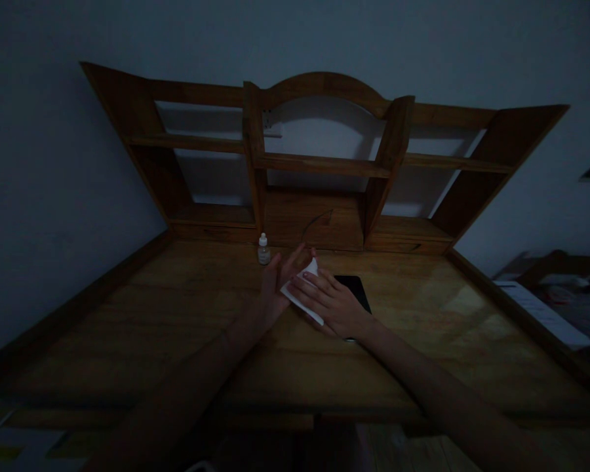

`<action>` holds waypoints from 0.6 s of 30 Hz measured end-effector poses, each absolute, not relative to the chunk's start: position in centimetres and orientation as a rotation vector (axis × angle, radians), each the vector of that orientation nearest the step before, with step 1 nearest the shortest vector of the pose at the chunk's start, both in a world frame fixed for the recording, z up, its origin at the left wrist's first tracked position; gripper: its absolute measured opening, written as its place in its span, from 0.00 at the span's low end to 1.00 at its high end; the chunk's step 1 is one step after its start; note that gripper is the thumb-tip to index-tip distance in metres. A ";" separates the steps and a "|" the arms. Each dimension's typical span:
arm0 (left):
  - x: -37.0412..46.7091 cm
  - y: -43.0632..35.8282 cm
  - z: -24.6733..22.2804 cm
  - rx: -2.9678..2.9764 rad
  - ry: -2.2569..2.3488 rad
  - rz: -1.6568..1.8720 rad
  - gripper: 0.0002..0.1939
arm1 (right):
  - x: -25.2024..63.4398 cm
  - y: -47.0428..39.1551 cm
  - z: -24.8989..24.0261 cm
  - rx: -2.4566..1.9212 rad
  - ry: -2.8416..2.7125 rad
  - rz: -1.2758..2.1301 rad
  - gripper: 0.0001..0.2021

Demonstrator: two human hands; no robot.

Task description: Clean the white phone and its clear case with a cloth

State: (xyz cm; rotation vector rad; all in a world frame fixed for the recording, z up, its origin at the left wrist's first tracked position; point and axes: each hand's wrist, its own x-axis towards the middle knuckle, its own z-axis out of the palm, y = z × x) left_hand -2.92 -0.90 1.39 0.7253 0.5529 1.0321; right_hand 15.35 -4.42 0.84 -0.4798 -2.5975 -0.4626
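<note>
Over the middle of the desk my two hands come together around a folded white tissue or cloth [302, 298]. My left hand [275, 288] is partly behind it, thumb raised and fingers curled. From its fingertips a thin dark curved piece [317, 219] sticks up, looking like the temple of a pair of glasses; the remainder is hidden by the hands and the white sheet. My right hand [337, 305] presses its fingers against the front of the sheet. Just beyond my left hand stands a small clear bottle [263, 252] with a white cap.
A black flat device [354, 292], like a phone or tablet, lies partly under my right hand. A wooden shelf unit [319, 167] rises at the back of the wooden desk [167, 314]. A wall socket [270, 123] shows through it. White papers [541, 311] lie beyond the right edge.
</note>
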 end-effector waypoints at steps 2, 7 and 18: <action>-2.9 -0.7 0.9 0.700 0.489 1.079 0.30 | 15.0 -4.6 0.8 -0.485 -2.613 -0.465 0.35; -2.6 0.4 -1.0 0.576 0.339 1.130 0.28 | 14.1 -5.3 0.9 -0.491 -2.670 -0.425 0.34; -2.0 0.3 -0.3 0.649 0.620 1.063 0.31 | 14.5 -4.6 1.3 -0.377 -2.697 -0.442 0.33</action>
